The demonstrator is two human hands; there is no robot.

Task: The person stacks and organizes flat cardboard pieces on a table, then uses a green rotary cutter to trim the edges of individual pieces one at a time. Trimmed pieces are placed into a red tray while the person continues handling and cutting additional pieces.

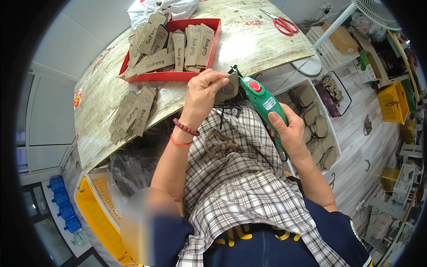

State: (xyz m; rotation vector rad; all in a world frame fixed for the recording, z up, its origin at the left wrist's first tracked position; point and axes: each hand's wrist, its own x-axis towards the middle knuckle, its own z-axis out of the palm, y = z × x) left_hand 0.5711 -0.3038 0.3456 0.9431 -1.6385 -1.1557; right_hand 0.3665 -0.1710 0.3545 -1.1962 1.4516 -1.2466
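My left hand [202, 89] pinches a khaki fabric tab [227, 90] with a small round emblem, just off the table's front edge. In my right hand [289, 129] is a green handheld power tool [266, 103] with a red switch, its dark narrow tip close beside the tab. Whether tip and fabric touch, I cannot tell. A red box [216, 42] full of similar printed khaki tabs [179, 51] stands on the table beyond my hands. To the left, a loose pile of tabs [143, 111] lies near the table edge.
Red-handled scissors [284, 26] and a white plastic bag [153, 11] rest on the wooden table [95, 104]. A white bin [336, 142] of khaki pieces stands on the floor at right. Yellow baskets [91, 218] are at lower left; a white fan [380, 13] is at upper right.
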